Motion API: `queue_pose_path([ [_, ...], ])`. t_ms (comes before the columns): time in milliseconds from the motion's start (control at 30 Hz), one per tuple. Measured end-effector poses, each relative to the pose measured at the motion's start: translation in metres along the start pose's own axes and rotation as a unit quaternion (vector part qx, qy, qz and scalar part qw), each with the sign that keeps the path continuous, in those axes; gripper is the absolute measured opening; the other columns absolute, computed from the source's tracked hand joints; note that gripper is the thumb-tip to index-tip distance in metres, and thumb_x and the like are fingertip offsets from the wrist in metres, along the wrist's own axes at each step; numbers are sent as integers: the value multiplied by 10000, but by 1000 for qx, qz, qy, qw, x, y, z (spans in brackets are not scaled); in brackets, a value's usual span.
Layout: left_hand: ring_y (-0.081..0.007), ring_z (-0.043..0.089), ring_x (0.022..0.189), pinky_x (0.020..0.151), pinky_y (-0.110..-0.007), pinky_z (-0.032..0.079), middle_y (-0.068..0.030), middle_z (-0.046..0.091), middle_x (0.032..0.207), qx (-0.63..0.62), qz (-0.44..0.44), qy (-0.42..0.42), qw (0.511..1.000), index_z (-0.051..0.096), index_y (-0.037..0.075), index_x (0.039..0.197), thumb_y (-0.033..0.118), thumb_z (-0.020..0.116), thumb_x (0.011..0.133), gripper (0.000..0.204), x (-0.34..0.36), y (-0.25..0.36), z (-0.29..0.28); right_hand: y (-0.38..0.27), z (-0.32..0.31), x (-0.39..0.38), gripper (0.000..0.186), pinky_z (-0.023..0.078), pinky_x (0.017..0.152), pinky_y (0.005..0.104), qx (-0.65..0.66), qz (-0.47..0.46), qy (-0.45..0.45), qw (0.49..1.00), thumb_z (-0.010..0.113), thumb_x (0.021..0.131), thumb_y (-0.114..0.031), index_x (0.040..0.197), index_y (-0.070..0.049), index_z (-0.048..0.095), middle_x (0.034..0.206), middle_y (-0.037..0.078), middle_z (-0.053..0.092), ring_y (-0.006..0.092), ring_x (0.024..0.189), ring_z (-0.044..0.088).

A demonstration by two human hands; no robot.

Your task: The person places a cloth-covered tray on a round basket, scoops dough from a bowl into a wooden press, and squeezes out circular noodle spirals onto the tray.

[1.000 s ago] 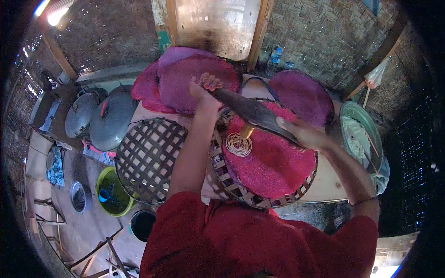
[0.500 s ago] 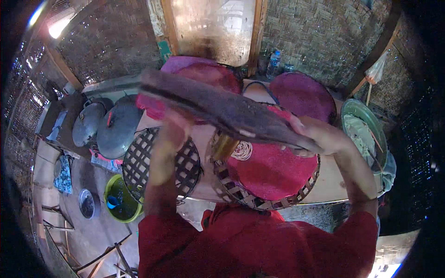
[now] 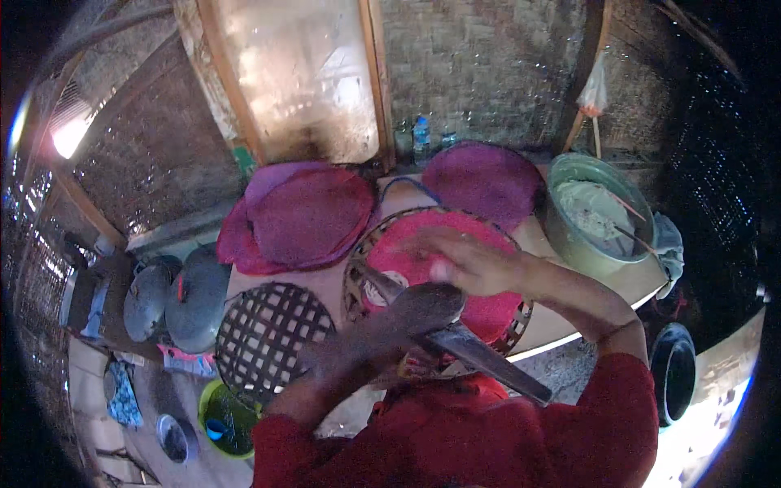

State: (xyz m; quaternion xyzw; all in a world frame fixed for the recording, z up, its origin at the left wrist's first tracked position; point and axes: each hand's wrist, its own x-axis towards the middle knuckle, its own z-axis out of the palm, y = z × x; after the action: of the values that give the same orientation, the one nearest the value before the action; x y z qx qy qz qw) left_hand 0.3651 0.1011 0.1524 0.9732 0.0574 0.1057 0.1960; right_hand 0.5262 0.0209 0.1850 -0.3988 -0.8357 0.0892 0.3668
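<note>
Gripped pretty loosely, by the look of it: the left hand (image 3: 346,358) was wrapped around the lower edge of a flat dark tray (image 3: 455,333), though motion blur meant it couldn't really be told how tightly the fingers were closed. The right hand (image 3: 468,264) was seen resting on top, fingers spread flat rather than pinched, just above the tray's upper end. The tray itself was held tilted and edge-on, close in front of the red-sleeved chest, over the near edge of the table (image 3: 561,321).

Under the hands, a round woven basket tray (image 3: 358,272) was set on the table with a pink sheet (image 3: 423,244) laid in it. Just left of it, an open lattice tray (image 3: 272,333) was hung over the table's edge. Further back, a stack of magenta sheets (image 3: 305,215) was laid out, with a purple one (image 3: 484,179) off to the right. A green basin (image 3: 598,215) holding whitish batter was parked at the right end. Down on the left, two grey pot lids (image 3: 183,297) and a green bucket (image 3: 228,415) were spotted.
</note>
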Motion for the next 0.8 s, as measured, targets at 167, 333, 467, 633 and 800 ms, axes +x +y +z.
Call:
queue_pose_path([
  [167, -230, 556, 1034, 857, -380, 445, -133, 578, 1130, 109, -15, -78, 991, 556, 96, 1138, 356, 536, 847, 391, 33, 29, -29, -130, -48, 57, 613, 483, 770, 392, -15, -14, -240, 970, 606, 844, -234, 1356, -77, 308, 1174, 196, 486, 289, 990, 575],
  [333, -217, 567, 1025, 829, -373, 466, -128, 578, 1133, 201, -35, -193, 960, 571, 104, 1122, 324, 550, 841, 357, 67, 62, -44, -100, -94, 31, 297, 466, 630, 297, 51, 172, 119, 977, 526, 881, -81, 1158, -94, 420, 843, 74, 539, 166, 666, 554],
  [467, -205, 611, 921, 744, -362, 522, -109, 600, 1039, -115, -23, 89, 989, 553, 120, 1143, 294, 499, 894, 308, 62, 27, -48, -58, -196, -56, 250, 455, 554, 324, -241, 125, 373, 887, 493, 890, -103, 1129, -102, 418, 755, 66, 494, 179, 605, 508],
  [633, -238, 580, 1007, 889, -387, 486, -114, 603, 1056, -568, -54, 215, 792, 565, 74, 1107, 121, 512, 908, 212, 117, -29, 47, -46, -283, -175, 168, 365, 388, 298, 74, 63, 699, 708, 442, 912, -139, 1077, -135, 412, 613, 16, 372, 121, 432, 371],
  [800, -214, 593, 935, 788, -349, 512, -100, 596, 1060, -561, 123, 314, 756, 518, 34, 1170, 176, 539, 903, 303, 230, 105, 53, 29, -261, -225, 146, 491, 571, 338, 237, -82, 803, 541, 433, 939, -222, 1011, -99, 402, 714, 65, 488, 195, 565, 482],
])
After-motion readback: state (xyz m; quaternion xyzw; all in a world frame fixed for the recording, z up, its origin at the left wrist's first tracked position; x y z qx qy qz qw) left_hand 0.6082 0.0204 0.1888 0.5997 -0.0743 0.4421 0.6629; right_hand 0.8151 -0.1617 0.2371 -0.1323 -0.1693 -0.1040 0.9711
